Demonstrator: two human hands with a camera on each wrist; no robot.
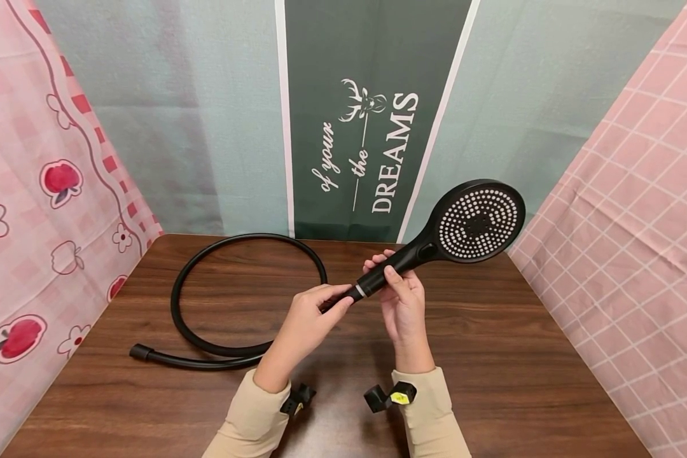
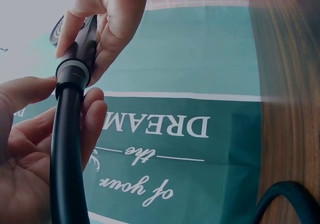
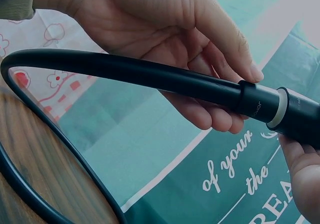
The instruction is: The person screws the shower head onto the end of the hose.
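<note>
A black shower head (image 1: 478,222) with a round face of pale nozzles tilts up to the right above the table. My right hand (image 1: 402,302) grips its handle, thumb on the near side and fingers behind. At the handle's lower end, my left hand (image 1: 311,318) pinches the collar of a black shower hose (image 3: 175,79) between thumb and fingers. A pale ring (image 2: 75,64) shows between the hose collar and the handle in both wrist views. From the collar the hose loops down onto the table, its other end fitting (image 1: 141,352) lying at the left.
The brown wooden table (image 1: 492,356) lies under both hands. A green cloth with white lettering (image 1: 378,127) hangs behind it. Pink patterned cloths stand at the left (image 1: 63,191) and right (image 1: 635,222). Each sleeved wrist carries a small black camera (image 1: 298,399).
</note>
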